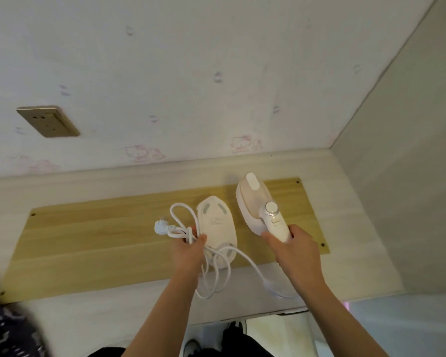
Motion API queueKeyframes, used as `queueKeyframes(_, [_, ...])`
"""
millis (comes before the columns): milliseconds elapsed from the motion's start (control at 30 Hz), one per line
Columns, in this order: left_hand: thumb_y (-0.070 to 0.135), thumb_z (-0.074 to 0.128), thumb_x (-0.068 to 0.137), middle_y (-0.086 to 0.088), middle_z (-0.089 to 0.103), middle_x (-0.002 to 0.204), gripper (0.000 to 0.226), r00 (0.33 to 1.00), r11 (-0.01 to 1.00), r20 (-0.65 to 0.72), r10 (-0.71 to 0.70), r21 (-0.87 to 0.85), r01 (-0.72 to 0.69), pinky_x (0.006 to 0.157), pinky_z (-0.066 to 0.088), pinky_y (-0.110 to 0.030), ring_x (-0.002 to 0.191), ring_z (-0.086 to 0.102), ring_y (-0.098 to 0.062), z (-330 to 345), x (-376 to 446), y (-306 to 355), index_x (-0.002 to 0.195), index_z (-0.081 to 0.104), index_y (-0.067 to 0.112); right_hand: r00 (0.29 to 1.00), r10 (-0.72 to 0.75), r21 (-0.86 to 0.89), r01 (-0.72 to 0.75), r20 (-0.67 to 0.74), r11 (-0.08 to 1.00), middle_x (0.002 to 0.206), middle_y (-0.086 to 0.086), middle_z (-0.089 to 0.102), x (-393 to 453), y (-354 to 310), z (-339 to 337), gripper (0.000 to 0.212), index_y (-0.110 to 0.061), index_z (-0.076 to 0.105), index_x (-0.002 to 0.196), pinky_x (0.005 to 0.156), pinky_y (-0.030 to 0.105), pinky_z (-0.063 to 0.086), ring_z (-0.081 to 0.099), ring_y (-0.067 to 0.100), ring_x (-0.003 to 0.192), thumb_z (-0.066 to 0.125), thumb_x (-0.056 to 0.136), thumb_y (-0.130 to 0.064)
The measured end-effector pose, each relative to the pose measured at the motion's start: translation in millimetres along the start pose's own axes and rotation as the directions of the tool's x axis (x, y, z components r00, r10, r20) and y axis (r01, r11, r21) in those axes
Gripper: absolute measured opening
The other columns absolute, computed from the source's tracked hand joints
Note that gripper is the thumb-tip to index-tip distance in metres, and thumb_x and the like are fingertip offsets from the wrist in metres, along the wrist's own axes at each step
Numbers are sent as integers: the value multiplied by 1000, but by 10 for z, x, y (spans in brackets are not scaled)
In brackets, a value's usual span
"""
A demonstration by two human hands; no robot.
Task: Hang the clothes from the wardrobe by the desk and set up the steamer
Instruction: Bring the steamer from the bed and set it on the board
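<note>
Right hand (292,249) grips the steamer (262,210) by its smooth, cream plastic handle, head resting on the desk (88,243); left hand (188,249) pinches the bunched white cord (218,269), its plug (160,228) dangling free. Slack loops cross the teardrop-shaped base (218,228) and trail off the desk edge: a likely snag when stretched toward the brass-toned wall socket (48,121).

Soft even light, blurred edges

I see a cream-white steamer (258,204), white cord (216,264), pale wood-grain board (88,240), brass-coloured socket (48,121) at ten o'clock, and pink-cat-patterned wallpaper (165,73).
</note>
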State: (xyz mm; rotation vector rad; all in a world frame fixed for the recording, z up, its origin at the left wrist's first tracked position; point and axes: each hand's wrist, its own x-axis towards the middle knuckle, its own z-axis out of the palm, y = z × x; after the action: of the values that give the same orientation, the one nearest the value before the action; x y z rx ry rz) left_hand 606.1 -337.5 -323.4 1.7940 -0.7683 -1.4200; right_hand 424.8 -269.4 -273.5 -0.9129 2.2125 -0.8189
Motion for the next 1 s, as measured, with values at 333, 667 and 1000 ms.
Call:
queueKeyframes(333, [4,64,88,-9,66,91,12,997,997,10,-79,8,79,77,50,-38,85,63,-25,412,127,-16,98,65,10,998,58,11,-57,-9,998,73,-2,64,234,87,-149,29,-17,60,82,51,25,39,63,16,67,72,76,-42])
queueKeyframes(667, [-1,62,86,-8,67,85,17,993,991,68,-93,102,86,64,49,-30,75,64,-19,455,196,-25,99,65,10,998,63,23,-63,4,998,71,-1,63,259,67,-140,27,-17,59,79,51,24,39,63,16,66,73,76,-40])
queueKeyframes(1000, [6,63,87,-12,66,88,13,998,995,58,-33,101,27,67,51,-33,79,64,-25,267,148,-59,99,62,11,999,50,18,-51,18,999,73,0,64,225,42,-27,27,-17,60,80,52,25,41,64,17,68,72,74,-41])
